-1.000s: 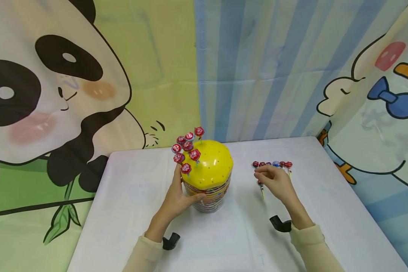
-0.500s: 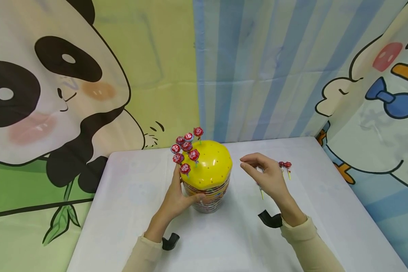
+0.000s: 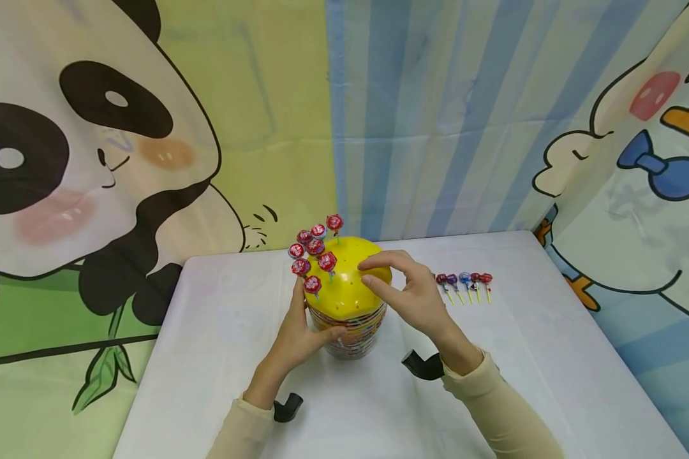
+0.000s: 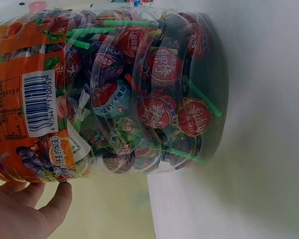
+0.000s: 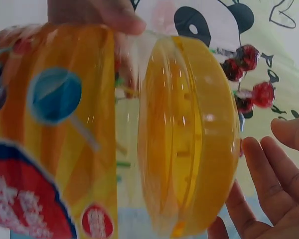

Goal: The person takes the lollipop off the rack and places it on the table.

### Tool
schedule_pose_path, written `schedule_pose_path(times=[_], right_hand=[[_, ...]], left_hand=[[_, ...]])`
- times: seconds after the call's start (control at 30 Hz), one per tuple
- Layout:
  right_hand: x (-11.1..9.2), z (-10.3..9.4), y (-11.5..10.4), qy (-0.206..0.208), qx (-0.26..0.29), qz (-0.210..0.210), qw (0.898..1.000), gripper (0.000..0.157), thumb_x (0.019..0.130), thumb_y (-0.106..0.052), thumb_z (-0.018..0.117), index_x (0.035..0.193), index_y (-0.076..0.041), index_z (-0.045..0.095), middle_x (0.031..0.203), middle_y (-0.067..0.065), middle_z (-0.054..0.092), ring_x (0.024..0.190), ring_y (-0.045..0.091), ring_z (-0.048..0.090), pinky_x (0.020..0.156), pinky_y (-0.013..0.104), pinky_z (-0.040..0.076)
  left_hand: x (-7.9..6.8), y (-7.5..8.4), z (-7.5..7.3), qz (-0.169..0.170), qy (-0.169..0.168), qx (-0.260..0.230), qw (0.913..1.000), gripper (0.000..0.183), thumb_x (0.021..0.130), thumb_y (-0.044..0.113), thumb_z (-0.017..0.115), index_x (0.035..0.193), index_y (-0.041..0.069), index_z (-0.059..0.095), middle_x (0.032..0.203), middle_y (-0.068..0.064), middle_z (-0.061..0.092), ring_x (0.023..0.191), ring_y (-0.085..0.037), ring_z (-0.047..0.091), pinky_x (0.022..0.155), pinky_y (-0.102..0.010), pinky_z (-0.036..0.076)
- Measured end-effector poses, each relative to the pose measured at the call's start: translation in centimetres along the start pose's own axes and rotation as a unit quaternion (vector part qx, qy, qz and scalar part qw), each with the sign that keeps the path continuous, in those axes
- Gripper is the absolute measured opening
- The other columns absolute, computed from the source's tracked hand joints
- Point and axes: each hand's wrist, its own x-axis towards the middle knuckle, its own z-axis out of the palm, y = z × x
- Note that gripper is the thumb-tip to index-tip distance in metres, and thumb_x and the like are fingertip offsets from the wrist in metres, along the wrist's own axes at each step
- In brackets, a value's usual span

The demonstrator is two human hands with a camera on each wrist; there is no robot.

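A clear plastic lollipop jar [image 3: 350,341] with a yellow lid [image 3: 350,293] stands upright on the table. Several red-wrapped lollipops [image 3: 326,261] stick up from the left side of the lid, which is dotted with small holes. My left hand [image 3: 298,338] grips the jar's left side, thumb across the front. In the left wrist view, wrapped lollipops [image 4: 162,67] and an orange label [image 4: 12,99] show through the wall. My right hand [image 3: 416,299] is at the lid's right part, thumb and index finger apart, holding nothing; the right wrist view shows its fingers [image 5: 271,169] spread beside the lid.
To the right on the white table [image 3: 522,344], several loose lollipops [image 3: 464,280] lie in a row, sticks toward me; the right hand hides the row's left end. Behind the table hang a panda-printed cloth [image 3: 115,210] and a striped curtain [image 3: 436,127].
My right hand has moved left from the row of loose lollipops to the jar lid, its thumb and index finger parting. My left hand stays on the jar.
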Motion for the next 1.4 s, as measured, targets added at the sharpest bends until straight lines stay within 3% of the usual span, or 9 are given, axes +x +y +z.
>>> schedule_pose_path(times=[0.17,0.3,0.53,0.7,1.07,1.2,1.3,1.4], right_hand=[[0.9,1.9,-0.4,-0.007,0.017,-0.014,1.0,0.023,0.091,0.001,0.071,0.113,-0.007,0.072,0.115,0.004,0.069,0.114,0.024,0.054,0.1,0.045,0.049],[1.4,3.2,-0.4,-0.001,-0.011,-0.026,1.0,0.02,0.09,-0.003,0.074,0.11,-0.007,0.074,0.113,0.004,0.068,0.11,0.023,0.053,0.091,0.041,0.053],[1.9,4.1,-0.3,0.022,-0.088,-0.062,0.994,0.014,0.085,-0.009,0.08,0.099,-0.008,0.078,0.103,0.001,0.068,0.102,0.021,0.052,0.087,0.043,0.042],[2.0,4.1,-0.4,0.028,-0.108,-0.058,0.992,0.012,0.086,-0.011,0.08,0.097,-0.009,0.079,0.102,-0.001,0.068,0.103,0.019,0.053,0.09,0.045,0.038],[1.8,4.1,-0.6,0.035,-0.088,-0.037,0.995,0.011,0.087,-0.007,0.078,0.097,-0.007,0.078,0.1,0.001,0.068,0.101,0.019,0.054,0.09,0.046,0.037],[1.8,3.8,-1.0,0.038,-0.064,-0.036,0.997,0.01,0.089,-0.006,0.075,0.099,-0.005,0.077,0.102,0.003,0.069,0.101,0.021,0.055,0.092,0.041,0.048],[1.7,3.4,-1.3,0.04,-0.034,-0.028,0.998,0.011,0.091,-0.004,0.073,0.102,-0.005,0.076,0.106,0.003,0.069,0.103,0.021,0.056,0.083,0.038,0.058],[1.6,2.5,-1.3,0.039,-0.008,-0.012,0.999,0.012,0.092,-0.003,0.072,0.104,-0.005,0.074,0.107,0.002,0.068,0.105,0.02,0.057,0.087,0.039,0.058]], left_hand=[[0.1,0.0,-0.1,0.005,0.0,-0.001,1.0,0.115,0.076,0.05,0.085,0.157,0.046,0.004,0.158,0.015,0.026,0.144,-0.02,0.031,0.11,-0.066,0.029],[0.2,-0.2,-0.2,0.01,-0.006,-0.003,0.9999,0.114,0.077,0.048,0.085,0.157,0.045,0.004,0.158,0.017,0.025,0.144,-0.018,0.031,0.112,-0.064,0.028],[0.2,-0.1,-0.3,0.009,-0.011,-0.003,0.9999,0.113,0.078,0.048,0.084,0.157,0.046,0.003,0.157,0.019,0.026,0.143,-0.015,0.031,0.113,-0.062,0.029],[0.2,-0.1,-0.3,0.01,-0.009,-0.006,0.9999,0.113,0.078,0.048,0.084,0.157,0.046,0.003,0.157,0.02,0.026,0.142,-0.014,0.031,0.114,-0.06,0.029],[0.0,-0.3,-0.2,0.009,-0.005,-0.006,0.9999,0.116,0.077,0.048,0.085,0.157,0.046,0.002,0.159,0.016,0.025,0.144,-0.02,0.03,0.112,-0.064,0.028],[0.0,-0.4,-0.2,0.009,-0.004,-0.004,0.9999,0.116,0.076,0.048,0.085,0.157,0.045,0.002,0.159,0.015,0.026,0.144,-0.02,0.031,0.111,-0.065,0.029],[0.0,-0.4,-0.1,0.007,-0.003,-0.003,1.0,0.116,0.076,0.049,0.085,0.157,0.046,0.002,0.159,0.015,0.025,0.144,-0.02,0.03,0.112,-0.064,0.029],[0.0,-0.3,-0.1,0.003,0.001,-0.002,1.0,0.116,0.076,0.051,0.085,0.157,0.046,0.003,0.159,0.014,0.027,0.145,-0.021,0.03,0.111,-0.065,0.029]])
